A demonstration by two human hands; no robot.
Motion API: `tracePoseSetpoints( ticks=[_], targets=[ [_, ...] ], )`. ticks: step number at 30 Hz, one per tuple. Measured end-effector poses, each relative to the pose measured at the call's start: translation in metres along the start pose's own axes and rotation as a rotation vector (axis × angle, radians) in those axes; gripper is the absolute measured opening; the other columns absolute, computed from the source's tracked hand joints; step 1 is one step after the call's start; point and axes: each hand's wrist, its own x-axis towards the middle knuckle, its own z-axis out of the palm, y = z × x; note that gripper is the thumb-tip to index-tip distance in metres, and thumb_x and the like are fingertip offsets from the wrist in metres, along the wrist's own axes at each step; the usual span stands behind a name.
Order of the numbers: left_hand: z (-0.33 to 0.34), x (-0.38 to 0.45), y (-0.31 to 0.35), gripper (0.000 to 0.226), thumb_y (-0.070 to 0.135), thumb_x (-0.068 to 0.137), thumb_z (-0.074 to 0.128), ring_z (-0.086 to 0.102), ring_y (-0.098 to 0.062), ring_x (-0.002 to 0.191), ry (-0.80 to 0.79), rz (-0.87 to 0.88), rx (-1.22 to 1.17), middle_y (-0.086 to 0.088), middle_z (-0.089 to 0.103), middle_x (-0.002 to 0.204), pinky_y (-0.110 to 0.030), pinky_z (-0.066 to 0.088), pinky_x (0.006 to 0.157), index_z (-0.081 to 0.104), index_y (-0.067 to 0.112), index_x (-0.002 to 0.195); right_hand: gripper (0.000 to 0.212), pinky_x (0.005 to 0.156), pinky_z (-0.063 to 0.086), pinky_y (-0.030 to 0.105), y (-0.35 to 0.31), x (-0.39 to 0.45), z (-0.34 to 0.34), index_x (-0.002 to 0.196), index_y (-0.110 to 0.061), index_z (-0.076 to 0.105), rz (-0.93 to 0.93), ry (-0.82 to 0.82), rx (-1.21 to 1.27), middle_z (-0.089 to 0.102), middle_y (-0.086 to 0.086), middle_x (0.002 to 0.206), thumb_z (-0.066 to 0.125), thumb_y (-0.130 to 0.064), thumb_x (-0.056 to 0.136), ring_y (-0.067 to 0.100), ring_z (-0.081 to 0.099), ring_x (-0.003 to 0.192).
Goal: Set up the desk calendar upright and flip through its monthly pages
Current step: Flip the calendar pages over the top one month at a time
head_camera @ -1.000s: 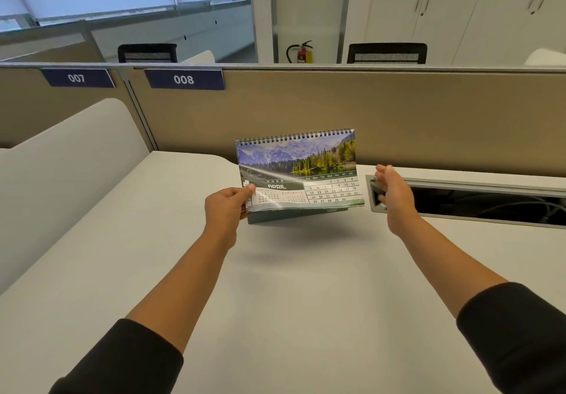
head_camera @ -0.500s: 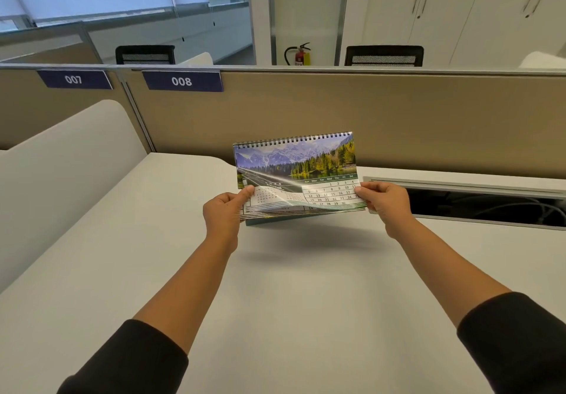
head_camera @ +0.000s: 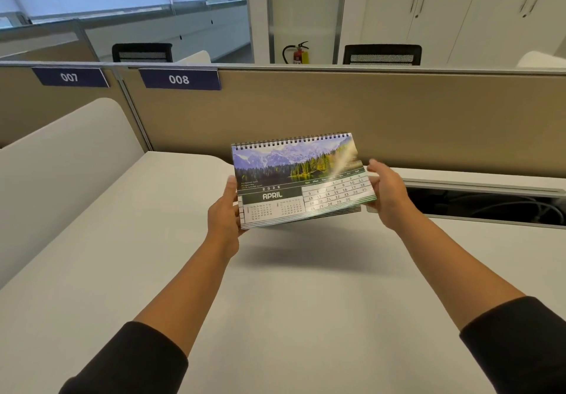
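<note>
A spiral-bound desk calendar (head_camera: 294, 179) is held up above the white desk (head_camera: 275, 301), showing the April page with a mountain and forest photo. My left hand (head_camera: 225, 209) grips its lower left corner, thumb on the front. At the lower right corner, my right hand (head_camera: 387, 194) holds the edge, and the top page there is bent up and blurred. The calendar's base is hidden behind the pages.
A tan partition (head_camera: 337, 111) with labels 007 and 008 runs behind the desk. A cable slot (head_camera: 484, 203) with wires lies open at the right, close to my right hand. A white curved divider (head_camera: 61, 163) borders the desk on the left.
The calendar has come up off the desk and nearer to me. My right hand moved in from beside it and took hold of the lower right corner; the page there now curls up.
</note>
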Motion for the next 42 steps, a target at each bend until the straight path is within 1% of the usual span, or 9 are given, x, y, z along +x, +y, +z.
tracePoseSetpoints(
  ticks=[3,7,11,14,17,23,27,32,42],
  targets=[
    [0.000,0.000,0.004,0.064,0.067,0.086,0.030,0.069,-0.026,0.081,-0.066,-0.076,-0.073,-0.005,0.074,0.081,-0.038,0.054,0.075,0.063,0.014,0.101,0.037,0.045,0.044,0.017,-0.014,0.000,0.004,0.088,-0.021,0.054,-0.073,-0.110,0.209,0.071,-0.005,0.056,0.029,-0.048,0.096,0.013,0.064,0.058],
    [0.001,-0.005,0.009,0.070,0.069,0.086,0.015,0.065,-0.030,0.096,-0.094,-0.091,-0.106,-0.007,0.070,0.100,-0.042,0.053,0.083,0.057,0.019,0.112,0.070,0.050,0.052,0.022,-0.039,-0.001,0.012,0.142,-0.022,0.026,-0.172,-0.391,0.404,0.071,0.012,0.105,0.015,-0.066,0.089,0.018,0.071,0.070],
    [0.002,-0.008,0.012,0.069,0.069,0.086,0.013,0.069,-0.029,0.092,-0.118,-0.091,-0.099,-0.003,0.073,0.095,-0.042,0.054,0.083,0.062,0.022,0.101,0.069,0.073,0.059,0.032,-0.060,-0.001,0.031,0.150,-0.026,0.010,-0.252,-0.417,0.367,0.048,0.017,0.141,0.013,-0.063,0.091,0.030,0.061,0.110],
    [0.001,-0.006,0.011,0.068,0.068,0.087,0.015,0.072,-0.028,0.085,-0.123,-0.085,-0.080,-0.002,0.076,0.087,-0.041,0.055,0.082,0.064,0.023,0.098,0.068,0.076,0.058,0.031,-0.065,0.002,0.042,0.151,-0.026,0.009,-0.234,-0.404,0.307,0.028,0.018,0.154,0.015,-0.060,0.092,0.036,0.052,0.124],
    [0.001,-0.005,0.011,0.065,0.066,0.088,0.018,0.074,-0.025,0.077,-0.140,-0.070,-0.048,-0.003,0.075,0.093,-0.040,0.056,0.078,0.066,0.024,0.099,0.070,0.067,0.056,0.024,-0.067,0.004,0.044,0.149,-0.023,0.020,-0.225,-0.381,0.219,0.022,0.016,0.156,0.015,-0.062,0.092,0.029,0.062,0.112],
    [0.002,-0.002,0.025,0.075,0.069,0.086,0.018,0.070,-0.032,0.091,-0.288,-0.055,-0.047,-0.015,0.066,0.119,-0.043,0.052,0.086,0.064,0.018,0.116,0.067,0.052,0.042,0.019,-0.064,0.011,0.027,0.133,-0.018,0.049,-0.253,-0.261,0.262,0.032,0.009,0.154,0.016,-0.060,0.092,0.018,0.067,0.090],
    [0.009,0.003,0.049,0.088,0.079,0.077,0.015,0.067,-0.035,0.101,-0.367,-0.082,-0.133,-0.014,0.067,0.118,-0.046,0.053,0.086,0.064,0.016,0.116,0.064,0.068,0.052,0.027,-0.055,0.018,0.005,0.124,-0.016,0.054,-0.248,-0.113,0.454,0.041,0.007,0.147,0.021,-0.060,0.092,0.022,0.064,0.099],
    [0.022,0.014,0.086,0.106,0.085,0.070,0.008,0.071,-0.032,0.092,-0.424,-0.052,-0.236,-0.019,0.074,0.095,-0.041,0.055,0.085,0.069,0.001,0.091,0.065,0.091,0.045,0.035,-0.028,0.026,-0.017,0.133,-0.016,0.049,-0.177,0.062,0.512,0.040,0.008,0.148,0.021,-0.059,0.093,0.026,0.046,0.130],
    [0.036,0.029,0.100,0.096,0.079,0.078,0.012,0.033,-0.035,0.138,-0.397,-0.036,-0.309,-0.023,0.035,0.147,-0.047,0.028,0.114,0.057,0.005,0.119,0.061,0.115,0.025,0.035,0.013,0.026,-0.008,0.139,-0.015,0.044,-0.055,0.106,0.333,0.037,0.006,0.152,0.021,-0.052,0.096,0.022,0.033,0.141]
  ],
)
